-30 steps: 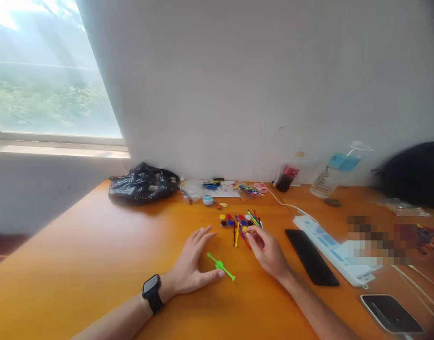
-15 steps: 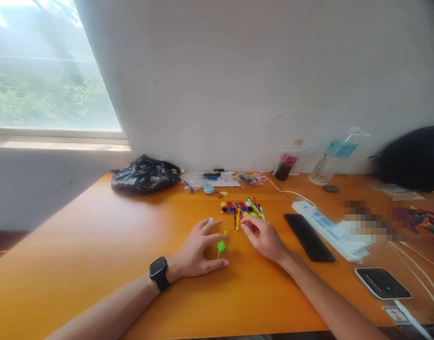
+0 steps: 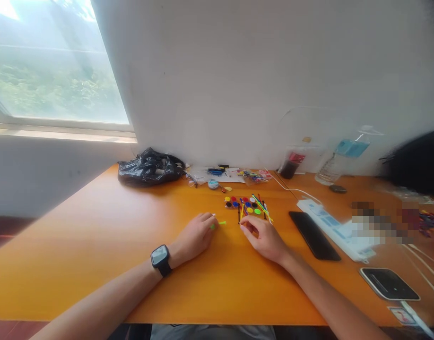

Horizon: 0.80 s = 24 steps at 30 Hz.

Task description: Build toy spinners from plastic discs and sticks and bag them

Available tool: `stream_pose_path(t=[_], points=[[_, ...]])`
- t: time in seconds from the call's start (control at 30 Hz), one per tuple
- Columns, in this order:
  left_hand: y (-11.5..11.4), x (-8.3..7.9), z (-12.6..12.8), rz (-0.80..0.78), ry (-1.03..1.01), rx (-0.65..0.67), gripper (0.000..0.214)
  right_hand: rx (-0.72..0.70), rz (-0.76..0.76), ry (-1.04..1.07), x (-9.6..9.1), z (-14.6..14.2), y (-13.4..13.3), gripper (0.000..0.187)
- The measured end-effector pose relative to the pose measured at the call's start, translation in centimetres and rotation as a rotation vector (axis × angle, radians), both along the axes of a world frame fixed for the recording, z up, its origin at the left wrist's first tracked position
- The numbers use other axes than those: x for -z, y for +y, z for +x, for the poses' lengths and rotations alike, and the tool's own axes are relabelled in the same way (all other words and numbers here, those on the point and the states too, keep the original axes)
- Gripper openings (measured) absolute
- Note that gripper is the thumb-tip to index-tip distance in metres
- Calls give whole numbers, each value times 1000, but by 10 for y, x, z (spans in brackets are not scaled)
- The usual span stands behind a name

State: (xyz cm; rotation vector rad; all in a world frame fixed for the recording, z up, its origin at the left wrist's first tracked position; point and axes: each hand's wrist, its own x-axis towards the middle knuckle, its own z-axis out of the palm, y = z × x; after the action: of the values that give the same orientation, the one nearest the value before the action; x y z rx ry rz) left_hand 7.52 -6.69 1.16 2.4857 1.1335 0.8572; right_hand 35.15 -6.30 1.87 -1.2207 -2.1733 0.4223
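My left hand (image 3: 195,236), with a black watch on its wrist, is curled closed over a bright green plastic stick with a disc (image 3: 222,222). One end of the stick pokes out to the right of the fingers; the rest is mostly covered. My right hand (image 3: 261,236) rests on the table with its fingers pinched together, and what is in them, if anything, is hidden. Its fingertips are beside a yellow plastic stick (image 3: 242,210) and a black stick (image 3: 238,215). Just behind lie several coloured discs (image 3: 250,210) and a bundle of coloured sticks (image 3: 263,208).
A black plastic bag (image 3: 149,167) and packets of small parts (image 3: 252,176) lie along the wall. To the right are a black phone-like slab (image 3: 313,235), a white power strip (image 3: 330,231), a water bottle (image 3: 328,167) and a charging device (image 3: 389,284) with its cable.
My left hand has gone from spread fingers around the green stick to closed over it, and the stick has turned. My right hand keeps about the same pose. The view has shifted slightly.
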Motion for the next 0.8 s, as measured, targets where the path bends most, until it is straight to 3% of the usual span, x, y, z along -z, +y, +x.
stream_pose_path(t=[0.27,0.4,0.8], points=[[18,-5,-25,40,86,-316,11,24,21,-107,3,3,4,33],[18,1,-23,88,85,-343,1,38,24,-161,2,4,3,36],[18,9,-18,159,73,-289,27,33,4,-203,-4,6,-1,28]])
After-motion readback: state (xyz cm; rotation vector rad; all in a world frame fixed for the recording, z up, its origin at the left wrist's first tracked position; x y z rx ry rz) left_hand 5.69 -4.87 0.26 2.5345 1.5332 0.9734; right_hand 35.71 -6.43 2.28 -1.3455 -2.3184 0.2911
